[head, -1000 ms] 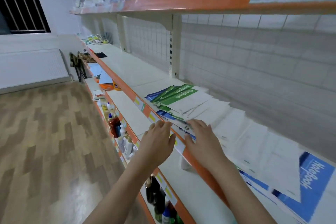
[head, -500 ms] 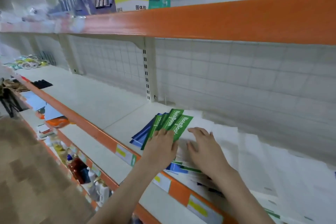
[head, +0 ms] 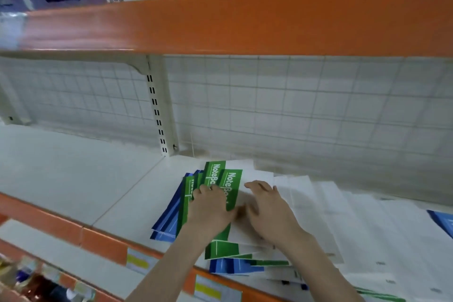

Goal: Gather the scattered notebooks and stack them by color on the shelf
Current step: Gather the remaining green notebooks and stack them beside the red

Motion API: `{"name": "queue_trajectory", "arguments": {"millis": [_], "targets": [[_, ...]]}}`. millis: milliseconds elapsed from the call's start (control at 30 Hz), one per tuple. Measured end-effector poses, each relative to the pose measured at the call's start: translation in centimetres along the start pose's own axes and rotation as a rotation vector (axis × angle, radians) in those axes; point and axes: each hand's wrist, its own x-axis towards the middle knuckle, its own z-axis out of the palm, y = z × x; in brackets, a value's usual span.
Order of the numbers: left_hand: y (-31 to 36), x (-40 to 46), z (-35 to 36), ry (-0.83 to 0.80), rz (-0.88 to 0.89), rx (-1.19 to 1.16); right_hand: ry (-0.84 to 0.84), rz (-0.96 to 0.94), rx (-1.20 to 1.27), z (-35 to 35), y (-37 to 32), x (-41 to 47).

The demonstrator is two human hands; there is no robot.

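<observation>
Green notebooks (head: 231, 186) lie fanned under both hands' flat, spread fingers (head: 204, 190) (blue ones (head: 169, 218) beneath).

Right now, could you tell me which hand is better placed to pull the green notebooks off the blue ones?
The left hand, probably. It already lies flat on the green notebooks, right beside the blue notebooks fanned out to its left. The right hand rests on white covers, farther from the blue ones.
</observation>
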Motion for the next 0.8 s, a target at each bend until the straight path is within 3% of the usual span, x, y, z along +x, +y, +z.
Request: {"name": "queue_trajectory", "arguments": {"millis": [167,333,467,633,800], "targets": [[-0.2,1.0,0.3,-0.036,-0.033,-0.124,0.020,-0.003,0.049,1.1,-0.4,0.5],[-0.2,1.8,0.5,0.006,-0.004,-0.427,0.048,-0.033,0.081,2.0,-0.2,0.8],[-0.9,2.5,0.5,0.061,0.008,-0.670,-0.006,-0.042,0.003,2.4,0.1,0.6],[-2.1,3.3,0.2,0.142,-0.110,-0.932,-0.075,-0.099,-0.126,2.7,-0.3,0.2],[-1.5,3.1,-0.5,0.045,-0.146,-1.195,-0.049,-0.157,-0.167,2.8,-0.1,0.2]]}}
